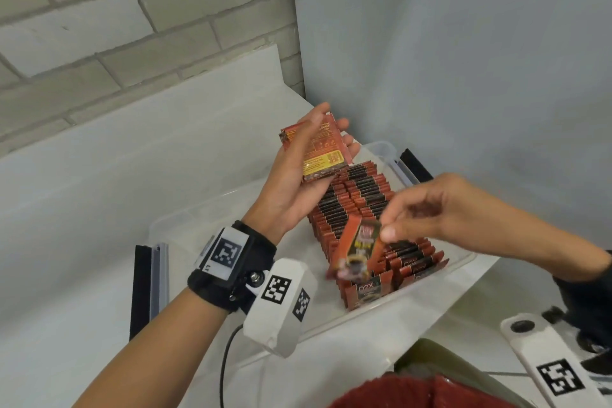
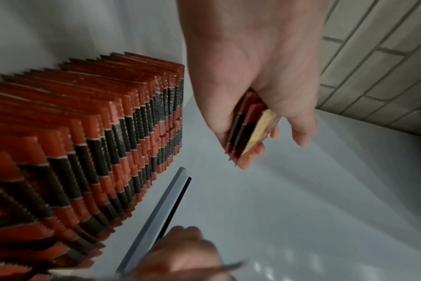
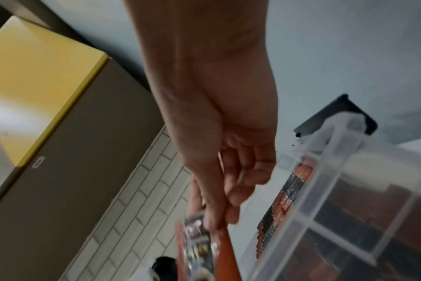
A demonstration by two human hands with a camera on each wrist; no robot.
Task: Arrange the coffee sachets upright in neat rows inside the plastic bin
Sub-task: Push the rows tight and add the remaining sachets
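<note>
Left hand point(image 1: 291, 182) fingers point(image 1: 344, 142) clasped a small stack of red sachets point(image 1: 319, 151); right hand point(image 1: 440, 209) fingers pinched one sachet point(image 1: 356, 247) above two rows of upright sachets point(image 1: 361, 205) in the clear plastic bin point(image 1: 427, 285).

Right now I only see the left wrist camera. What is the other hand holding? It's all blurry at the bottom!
Observer: The right hand pinches one coffee sachet by its top edge, above the rows of sachets.
Child: Are the rows inside something? I just see packets.
Observer: Yes, they stand in a clear plastic bin; its see-through wall shows in the right wrist view.
Child: What side of the packets is my left hand showing?
Observer: From the head view, the left hand holds a small stack of sachets with the yellow-labelled back facing up.
</note>
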